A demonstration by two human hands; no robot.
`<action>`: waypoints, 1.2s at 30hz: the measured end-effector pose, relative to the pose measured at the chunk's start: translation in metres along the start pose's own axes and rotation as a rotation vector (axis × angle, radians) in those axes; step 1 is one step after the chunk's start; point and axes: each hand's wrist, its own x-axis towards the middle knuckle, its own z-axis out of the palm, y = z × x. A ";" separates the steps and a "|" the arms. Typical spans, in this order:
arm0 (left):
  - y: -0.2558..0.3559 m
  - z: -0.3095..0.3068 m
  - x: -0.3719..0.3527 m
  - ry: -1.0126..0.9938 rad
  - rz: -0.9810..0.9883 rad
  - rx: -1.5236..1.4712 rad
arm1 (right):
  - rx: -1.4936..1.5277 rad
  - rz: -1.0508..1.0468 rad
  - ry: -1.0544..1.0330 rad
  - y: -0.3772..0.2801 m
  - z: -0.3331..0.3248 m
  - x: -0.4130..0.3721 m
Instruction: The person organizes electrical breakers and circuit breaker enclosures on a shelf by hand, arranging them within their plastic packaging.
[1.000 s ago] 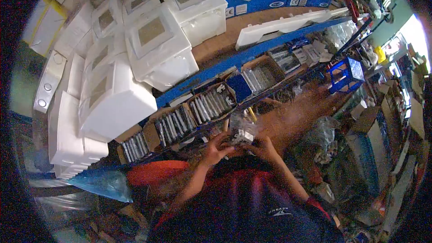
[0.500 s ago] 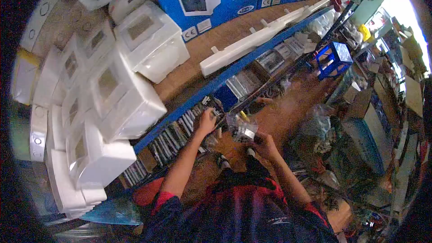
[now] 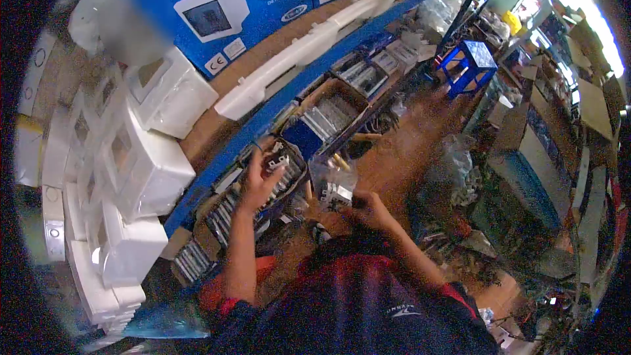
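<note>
My left hand (image 3: 261, 183) is over a small open carton (image 3: 299, 169) on the shelf, its fingers apart. Beside those fingers lie small dark and white metal-looking parts (image 3: 279, 156); their exact kind is too blurred to name. My right hand (image 3: 369, 210) is closed on the edge of a clear plastic bag (image 3: 334, 174), which hangs in front of the shelf. Small white and dark pieces (image 3: 336, 193) show through the lower part of the bag.
Rows of thin boxed items (image 3: 227, 223) fill the shelf on the left. White plastic enclosures (image 3: 141, 164) and blue printed cartons (image 3: 230, 13) stand above. A blue stool (image 3: 470, 66) is farther along the floor. Cardboard boxes (image 3: 526, 164) and clutter line the right side.
My left hand has drawn back a little and its fingers have spread over the carton. My right hand still holds the bag. The whole view has shifted as my head turned.
</note>
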 end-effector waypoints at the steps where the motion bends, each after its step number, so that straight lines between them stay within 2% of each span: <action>1: 0.040 0.000 -0.007 -0.021 0.002 0.037 | -0.014 -0.055 -0.010 0.004 0.000 0.002; 3: 0.091 0.002 -0.012 -0.073 0.063 0.171 | -0.041 -0.030 -0.016 -0.018 0.003 -0.002; 6: 0.131 0.012 -0.010 -0.167 0.194 0.423 | -0.074 -0.044 -0.034 -0.053 0.000 -0.008; 8: 0.144 0.018 -0.008 -0.217 0.232 0.552 | -0.066 -0.086 -0.027 -0.053 0.000 -0.007; 9: 0.140 0.022 -0.007 -0.178 0.298 0.535 | -0.046 -0.116 -0.018 -0.046 0.002 -0.003; 13: 0.156 0.024 -0.013 -0.165 0.288 0.746 | -0.058 -0.101 -0.055 -0.048 -0.002 -0.002; 15: 0.160 0.024 -0.013 -0.164 0.287 0.813 | -0.046 -0.176 -0.032 -0.031 0.004 0.006; 19: 0.153 0.022 -0.006 -0.225 0.409 0.806 | -0.121 -0.246 -0.006 -0.031 0.001 0.006; 21: 0.140 0.022 0.000 -0.211 0.516 0.740 | -0.137 -0.184 -0.023 -0.037 0.000 0.004; 22: 0.141 0.022 0.000 -0.245 0.439 0.706 | -0.147 -0.154 -0.032 -0.038 -0.001 0.004; 27: 0.149 0.019 0.003 -0.422 0.091 0.617 | -0.212 -0.261 0.005 -0.032 0.000 0.006; 30: 0.143 0.016 0.007 -0.430 0.063 0.665 | -0.227 -0.258 0.015 -0.033 -0.001 0.005; 33: 0.146 0.014 0.008 -0.442 0.121 0.679 | -0.207 -0.302 0.028 -0.029 0.000 0.008; 36: 0.146 0.016 0.011 -0.410 0.319 0.674 | -0.205 -0.299 0.039 -0.034 -0.001 0.006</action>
